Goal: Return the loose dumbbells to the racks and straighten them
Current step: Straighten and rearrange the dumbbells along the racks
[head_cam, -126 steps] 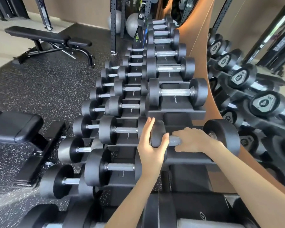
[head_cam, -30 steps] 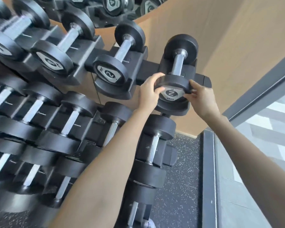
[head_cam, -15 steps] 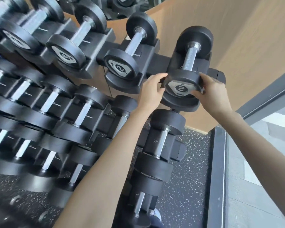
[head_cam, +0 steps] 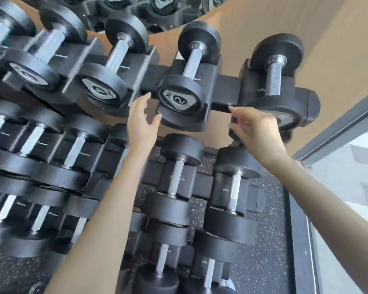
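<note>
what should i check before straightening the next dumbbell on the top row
1. Left hand free: ok, open, nothing held.
2. Right hand free: ok, open in front of the end dumbbell.
3. End dumbbell seated in its cradle: ok.
4. Second dumbbell seated in its cradle: ok, label faces out.
5. Hands on second dumbbell: not ok, both sit beside it, apart.
6. End dumbbell label faces out: cannot tell, right hand covers it.
</note>
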Motion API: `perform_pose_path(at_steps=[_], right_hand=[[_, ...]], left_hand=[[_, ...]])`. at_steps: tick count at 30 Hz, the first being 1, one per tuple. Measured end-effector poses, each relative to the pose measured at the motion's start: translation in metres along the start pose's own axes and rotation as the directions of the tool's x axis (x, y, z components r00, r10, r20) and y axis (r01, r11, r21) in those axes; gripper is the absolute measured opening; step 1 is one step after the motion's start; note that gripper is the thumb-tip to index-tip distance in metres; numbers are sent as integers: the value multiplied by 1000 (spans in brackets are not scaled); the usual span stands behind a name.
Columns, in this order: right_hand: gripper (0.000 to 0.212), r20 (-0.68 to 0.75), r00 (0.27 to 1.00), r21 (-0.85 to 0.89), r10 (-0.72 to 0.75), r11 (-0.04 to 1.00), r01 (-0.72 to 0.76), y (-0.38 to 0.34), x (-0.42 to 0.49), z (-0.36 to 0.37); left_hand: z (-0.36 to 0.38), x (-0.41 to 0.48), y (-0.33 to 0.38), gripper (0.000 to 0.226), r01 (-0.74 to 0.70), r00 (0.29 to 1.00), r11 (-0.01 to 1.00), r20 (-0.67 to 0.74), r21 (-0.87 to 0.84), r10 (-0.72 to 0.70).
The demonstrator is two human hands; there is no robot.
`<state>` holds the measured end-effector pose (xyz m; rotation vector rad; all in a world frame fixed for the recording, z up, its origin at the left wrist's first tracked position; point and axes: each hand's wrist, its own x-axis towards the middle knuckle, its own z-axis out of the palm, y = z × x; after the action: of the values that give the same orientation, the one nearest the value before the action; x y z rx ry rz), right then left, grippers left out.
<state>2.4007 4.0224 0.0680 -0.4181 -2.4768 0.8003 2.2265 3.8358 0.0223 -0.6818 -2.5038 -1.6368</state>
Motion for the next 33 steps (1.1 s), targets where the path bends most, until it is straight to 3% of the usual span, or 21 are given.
perform_pose_path(at_steps=[3,8,16,22,26,29,31,33], right_hand=[[35,-41,999,-34,25,999,-27,-17,12,32],[43,-93,995,-178,29,983,-46,-54,52,65],[46,-109,986,-279,123,949,-149,-67,77,76],[41,-165,959,-155,230,954,-256,-52,71,74],[43,-120,970,-48,212,975,-219,-50,69,69],[43,-68,986,-70,149,986,-154,-50,60,54],[39,-144,978,-102,152,981,-168,-42,44,33],[34,-255,952,-145,169,967,-211,-26,21,5]], left_hand=[[-3,24,-14,60,-39,990,999,140,23,36],[11,52,-21,72,40,940,999,341,-27,-28],[18,70,-26,59,-3,946,995,323,-95,33],[20,74,-23,38,-95,935,990,333,-100,123],[12,75,-19,39,-109,917,994,383,-28,111],[4,68,-5,54,-239,916,967,351,91,193],[2,56,15,56,-397,889,914,286,88,358],[12,39,37,51,-549,815,833,262,65,517]])
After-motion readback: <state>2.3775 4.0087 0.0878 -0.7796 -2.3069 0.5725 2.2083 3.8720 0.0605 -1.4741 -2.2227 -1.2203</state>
